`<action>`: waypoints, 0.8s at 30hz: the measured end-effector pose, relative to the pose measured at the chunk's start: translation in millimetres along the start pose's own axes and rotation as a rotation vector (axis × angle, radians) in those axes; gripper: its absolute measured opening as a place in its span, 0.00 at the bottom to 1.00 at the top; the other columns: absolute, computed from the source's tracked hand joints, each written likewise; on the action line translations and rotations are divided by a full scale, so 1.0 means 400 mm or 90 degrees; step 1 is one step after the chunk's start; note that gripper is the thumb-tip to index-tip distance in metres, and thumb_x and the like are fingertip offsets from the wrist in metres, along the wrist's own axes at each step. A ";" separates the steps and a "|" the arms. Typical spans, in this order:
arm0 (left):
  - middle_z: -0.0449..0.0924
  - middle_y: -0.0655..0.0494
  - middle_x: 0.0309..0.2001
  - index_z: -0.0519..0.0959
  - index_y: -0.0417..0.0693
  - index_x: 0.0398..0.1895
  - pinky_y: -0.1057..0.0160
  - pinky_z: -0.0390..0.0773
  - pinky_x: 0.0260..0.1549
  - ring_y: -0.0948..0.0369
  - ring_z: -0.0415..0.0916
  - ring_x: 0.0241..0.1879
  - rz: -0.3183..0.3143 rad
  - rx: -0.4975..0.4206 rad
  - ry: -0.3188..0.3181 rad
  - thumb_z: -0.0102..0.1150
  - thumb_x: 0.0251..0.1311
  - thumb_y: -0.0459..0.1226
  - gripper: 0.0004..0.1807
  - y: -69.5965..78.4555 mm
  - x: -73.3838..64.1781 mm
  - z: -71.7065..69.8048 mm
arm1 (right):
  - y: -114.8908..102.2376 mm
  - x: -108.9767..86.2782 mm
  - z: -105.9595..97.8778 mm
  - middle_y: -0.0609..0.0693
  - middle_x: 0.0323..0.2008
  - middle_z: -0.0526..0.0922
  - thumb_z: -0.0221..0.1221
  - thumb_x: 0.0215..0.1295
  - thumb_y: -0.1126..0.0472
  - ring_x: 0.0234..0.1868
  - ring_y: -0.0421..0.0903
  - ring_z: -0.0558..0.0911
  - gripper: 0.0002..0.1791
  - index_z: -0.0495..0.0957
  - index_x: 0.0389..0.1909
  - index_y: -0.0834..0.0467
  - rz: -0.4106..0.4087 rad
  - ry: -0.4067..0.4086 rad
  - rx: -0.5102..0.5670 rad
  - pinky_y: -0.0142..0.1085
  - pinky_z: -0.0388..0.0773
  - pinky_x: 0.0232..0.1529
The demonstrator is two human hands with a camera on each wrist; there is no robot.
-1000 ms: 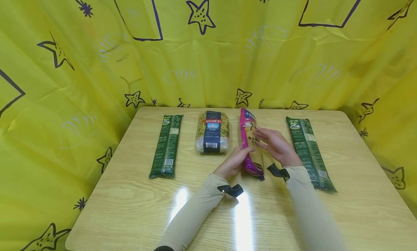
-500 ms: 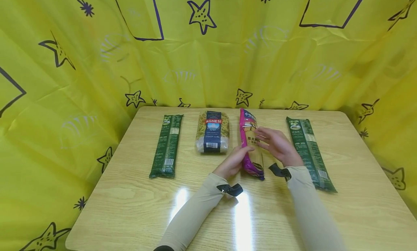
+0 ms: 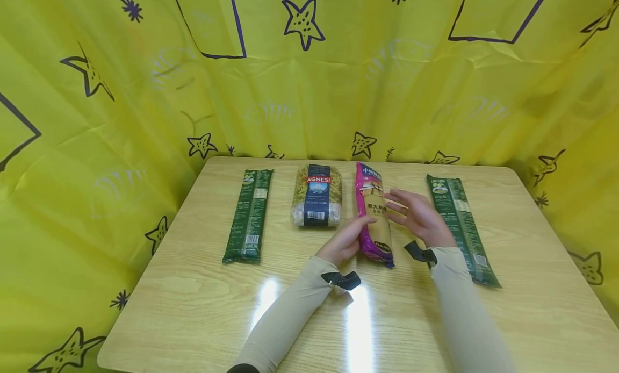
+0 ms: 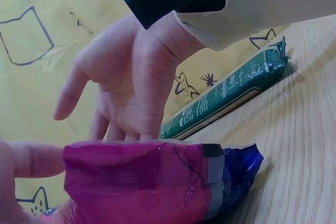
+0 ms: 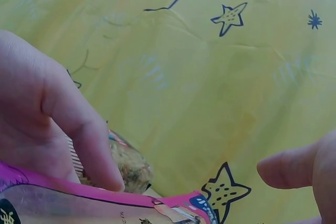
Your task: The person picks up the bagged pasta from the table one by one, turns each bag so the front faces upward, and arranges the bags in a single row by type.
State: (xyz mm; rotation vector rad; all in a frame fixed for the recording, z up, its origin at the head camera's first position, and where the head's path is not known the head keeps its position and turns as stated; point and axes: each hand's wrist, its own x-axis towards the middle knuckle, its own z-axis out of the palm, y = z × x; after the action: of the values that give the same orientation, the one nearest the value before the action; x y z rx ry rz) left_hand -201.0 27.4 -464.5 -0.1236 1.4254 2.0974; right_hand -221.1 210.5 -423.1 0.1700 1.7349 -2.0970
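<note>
A magenta pack of spaghetti (image 3: 376,212) lies lengthwise on the wooden table. My left hand (image 3: 342,241) holds its left side, the thumb over the top edge and the other fingers mostly hidden behind the pack. At the pack's right side is my right hand (image 3: 419,218), fingers extended and spread, palm facing the pack; a gap shows between its thumb and fingers in the left wrist view. The pack's magenta side and dark blue end fill the bottom of that left wrist view, with the right hand (image 4: 131,82) beyond.
A clear AGNESI pasta bag (image 3: 317,195) stands left of the magenta pack. Green spaghetti packs lie farther out, one on the left (image 3: 248,217) and one on the right (image 3: 461,228). A yellow patterned curtain (image 3: 300,104) hangs behind the table (image 3: 193,319).
The magenta pack has rolled flatter, showing more of its front face. My right hand has shifted slightly right, away from it. The left hand stays nearly in place.
</note>
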 end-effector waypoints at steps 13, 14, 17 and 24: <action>0.77 0.47 0.60 0.71 0.42 0.63 0.56 0.73 0.65 0.56 0.77 0.56 -0.006 -0.045 0.010 0.55 0.64 0.39 0.24 -0.002 -0.005 0.002 | 0.010 0.005 -0.012 0.61 0.79 0.44 0.41 0.78 0.48 0.78 0.58 0.49 0.33 0.48 0.76 0.59 0.014 -0.006 0.003 0.54 0.53 0.78; 0.77 0.47 0.60 0.70 0.42 0.63 0.56 0.73 0.65 0.56 0.77 0.57 -0.006 -0.051 0.009 0.55 0.64 0.39 0.25 -0.003 -0.004 0.003 | 0.011 0.007 -0.012 0.61 0.79 0.43 0.41 0.78 0.48 0.79 0.59 0.48 0.35 0.44 0.77 0.61 0.015 -0.006 0.002 0.55 0.52 0.78; 0.75 0.47 0.62 0.69 0.42 0.65 0.55 0.71 0.67 0.55 0.75 0.59 -0.005 -0.067 -0.001 0.54 0.64 0.39 0.26 -0.006 -0.001 0.004 | 0.013 0.011 -0.011 0.61 0.79 0.43 0.40 0.79 0.49 0.79 0.59 0.48 0.36 0.41 0.78 0.62 0.023 -0.001 0.003 0.56 0.52 0.77; 0.75 0.46 0.63 0.69 0.43 0.66 0.52 0.69 0.68 0.53 0.74 0.61 -0.007 -0.097 -0.014 0.53 0.64 0.39 0.27 -0.004 -0.001 0.004 | 0.018 0.021 -0.011 0.60 0.79 0.42 0.41 0.78 0.48 0.79 0.59 0.46 0.38 0.39 0.78 0.61 0.032 -0.001 -0.010 0.57 0.52 0.77</action>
State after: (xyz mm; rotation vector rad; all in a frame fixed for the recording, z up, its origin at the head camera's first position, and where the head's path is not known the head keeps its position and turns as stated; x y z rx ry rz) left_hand -199.3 29.0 -464.7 -0.1675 1.2491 2.1902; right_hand -226.7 211.6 -433.6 0.2053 1.7278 -2.0480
